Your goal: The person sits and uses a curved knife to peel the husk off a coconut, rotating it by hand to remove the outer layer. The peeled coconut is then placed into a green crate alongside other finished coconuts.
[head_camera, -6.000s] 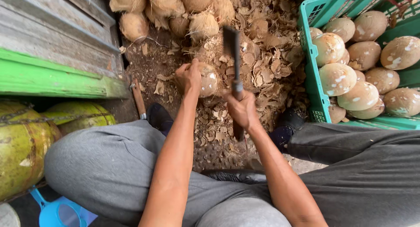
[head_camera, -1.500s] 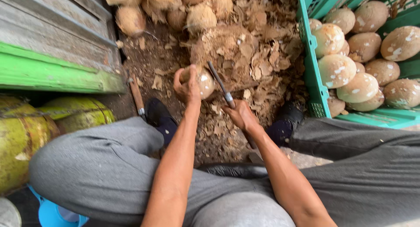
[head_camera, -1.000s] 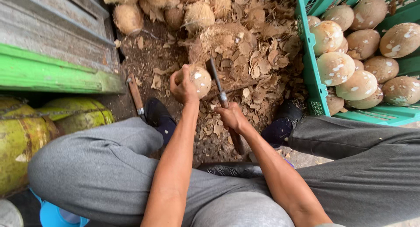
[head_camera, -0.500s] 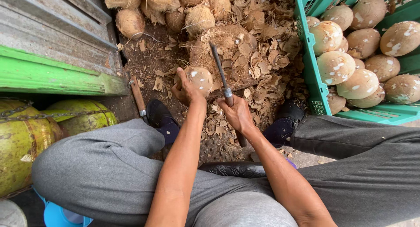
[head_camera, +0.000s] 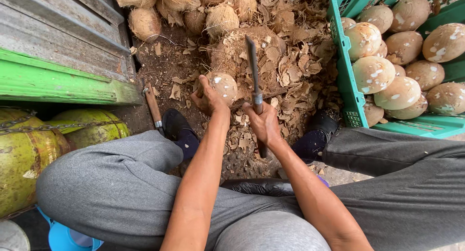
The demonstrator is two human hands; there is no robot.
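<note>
Right beside knife: held coconut.

Soft, even daylight falls from overhead; nothing near my left hand or right hand throws a hard shadow. Below my wrists, the ground between my grey-trousered knees goes dark. Right of my right hand, the pale peeled coconuts in the green plastic crate look brightest, without glare. Focus is sharp throughout; straight edges bow slightly at the frame's borders.
</note>
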